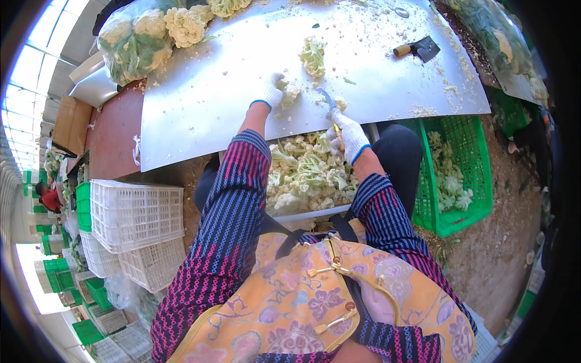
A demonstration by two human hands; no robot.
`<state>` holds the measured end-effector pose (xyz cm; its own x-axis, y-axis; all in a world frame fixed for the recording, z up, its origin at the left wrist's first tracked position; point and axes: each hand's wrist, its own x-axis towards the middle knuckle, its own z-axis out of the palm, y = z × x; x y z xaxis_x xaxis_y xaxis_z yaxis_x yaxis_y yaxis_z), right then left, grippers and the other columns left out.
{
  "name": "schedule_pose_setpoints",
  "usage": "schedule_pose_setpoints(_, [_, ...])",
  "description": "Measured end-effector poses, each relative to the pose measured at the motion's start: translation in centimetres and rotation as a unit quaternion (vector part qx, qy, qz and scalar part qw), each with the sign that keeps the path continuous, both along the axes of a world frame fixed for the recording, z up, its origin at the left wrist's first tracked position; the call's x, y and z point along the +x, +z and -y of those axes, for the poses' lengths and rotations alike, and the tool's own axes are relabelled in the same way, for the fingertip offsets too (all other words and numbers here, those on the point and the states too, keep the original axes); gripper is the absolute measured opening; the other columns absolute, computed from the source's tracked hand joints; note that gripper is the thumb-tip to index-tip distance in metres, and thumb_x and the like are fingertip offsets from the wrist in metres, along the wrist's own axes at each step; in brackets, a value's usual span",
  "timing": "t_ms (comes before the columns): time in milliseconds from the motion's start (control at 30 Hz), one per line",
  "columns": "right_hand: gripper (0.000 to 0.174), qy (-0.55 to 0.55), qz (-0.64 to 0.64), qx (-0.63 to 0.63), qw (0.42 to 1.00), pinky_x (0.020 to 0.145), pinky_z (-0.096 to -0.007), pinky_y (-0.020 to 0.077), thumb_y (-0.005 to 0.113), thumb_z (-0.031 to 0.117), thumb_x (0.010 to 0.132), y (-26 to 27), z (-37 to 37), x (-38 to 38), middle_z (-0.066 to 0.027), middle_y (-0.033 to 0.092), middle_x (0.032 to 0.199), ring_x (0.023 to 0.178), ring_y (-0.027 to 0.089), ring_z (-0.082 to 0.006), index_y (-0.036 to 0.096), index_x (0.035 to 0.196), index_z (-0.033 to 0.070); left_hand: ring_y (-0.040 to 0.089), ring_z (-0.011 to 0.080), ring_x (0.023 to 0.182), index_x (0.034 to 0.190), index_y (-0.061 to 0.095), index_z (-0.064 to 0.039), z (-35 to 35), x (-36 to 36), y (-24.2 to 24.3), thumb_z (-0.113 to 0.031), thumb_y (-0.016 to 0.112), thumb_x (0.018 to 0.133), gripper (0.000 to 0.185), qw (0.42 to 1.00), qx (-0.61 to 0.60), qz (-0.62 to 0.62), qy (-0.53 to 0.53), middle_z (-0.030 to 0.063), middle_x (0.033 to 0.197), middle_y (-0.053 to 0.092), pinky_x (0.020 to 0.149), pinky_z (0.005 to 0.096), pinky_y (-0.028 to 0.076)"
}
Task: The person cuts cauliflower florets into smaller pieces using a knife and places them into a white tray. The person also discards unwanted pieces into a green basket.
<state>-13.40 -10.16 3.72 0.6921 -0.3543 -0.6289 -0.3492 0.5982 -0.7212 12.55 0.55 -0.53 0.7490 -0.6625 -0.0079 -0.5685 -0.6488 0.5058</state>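
Observation:
My left hand [271,93], in a white knit glove, is closed round a cauliflower piece [290,94] over the metal-topped table [204,104]. In my gloved right hand [350,134] is a curved knife [327,99], its blade pointing up and left. A small floret [340,105] lies beside the blade; whether my fingers touch it I cannot tell. Beyond my hands lies a larger cauliflower piece [313,56]. Cut florets [311,174] fill a container on my lap side, below the table's edge. A cleaver with a wooden handle [425,49] rests at the upper right.
Bagged cauliflower [136,43] and a bare head [186,26] stand at the table's upper left. A green crate [483,181] holding leafy trimmings is at my right. White crates [136,213] are stacked at my left. A person in red [51,197] is farther left.

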Motion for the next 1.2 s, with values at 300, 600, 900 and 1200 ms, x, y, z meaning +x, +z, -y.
schedule_pose_setpoints(300, [0.048,0.095,-0.084,-0.548,0.827,0.079,-0.0526,0.0481,0.058,0.049,0.090,-0.4,-1.0,-0.4,-0.0267,0.068,0.092,0.090,0.064,-0.0462,0.061,0.110,0.006,0.065,0.0164,0.072,0.126,0.061,0.002,-4.8,-6.7,3.5,-0.027,0.078,0.076,0.059,0.952,-0.087,-0.258,0.140,0.0135,0.096,0.070,0.059,0.0287,0.054])
schedule_pose_setpoints(600, [0.049,0.254,-0.052,-0.584,0.769,0.078,-0.0532,0.0481,0.052,0.051,0.094,-2.4,-3.2,-0.5,-0.0218,0.070,0.091,0.089,0.067,-0.0417,0.058,0.112,0.006,0.064,0.0152,0.072,0.112,0.071,-0.001,-5.9,-6.1,1.4,-0.023,0.075,0.081,0.038,0.924,-0.087,-0.341,0.146,0.0090,0.091,0.071,0.061,0.0279,0.053])
schedule_pose_setpoints(900, [0.044,0.235,-0.086,-0.608,0.754,0.076,-0.0532,0.0499,0.055,0.046,0.094,-6.5,-4.7,2.5,-0.0236,0.069,0.086,0.084,0.067,-0.0424,0.056,0.111,0.005,0.065,0.0157,0.078,0.109,0.073,-0.001,-6.8,-7.4,-0.1,-0.018,0.073,0.085,0.029,0.899,-0.167,-0.356,0.195,0.0104,0.095,0.072,0.063,0.0285,0.054])
schedule_pose_setpoints(1200, [0.043,0.184,-0.015,-0.554,0.812,0.075,-0.0516,0.0488,0.058,0.044,0.094,-1.8,-6.0,0.5,-0.0253,0.068,0.087,0.084,0.066,-0.0437,0.061,0.105,0.003,0.066,0.0160,0.085,0.117,0.069,0.001,-8.2,-10.3,0.1,-0.010,0.070,0.086,0.034,0.841,-0.311,-0.361,0.256,0.0105,0.103,0.071,0.066,0.0295,0.053])
